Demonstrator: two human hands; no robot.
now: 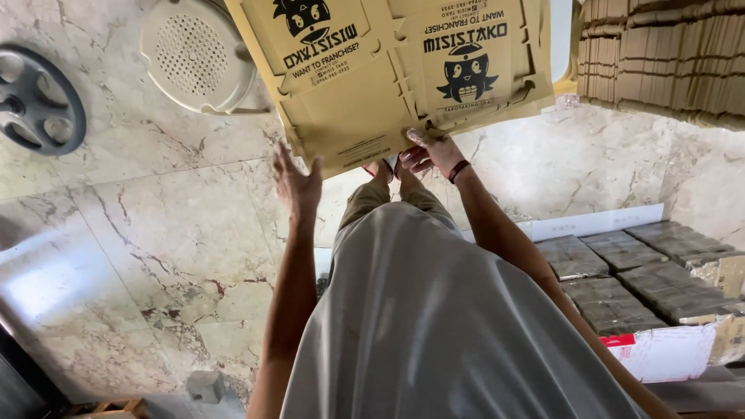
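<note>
While right hand (434, 151) pinches flat cardboard sheet (388, 74), left hand (296, 186) open, over marble floor (140, 233).

cardboard sheet (388, 77) top cropped, feet perhaps hidden

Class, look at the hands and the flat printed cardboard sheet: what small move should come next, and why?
Probably bring the left hand onto the cardboard sheet. Only the right hand grips its near edge, while the left is open beside the edge, not clearly touching, so the wide sheet has one-sided support.
</note>
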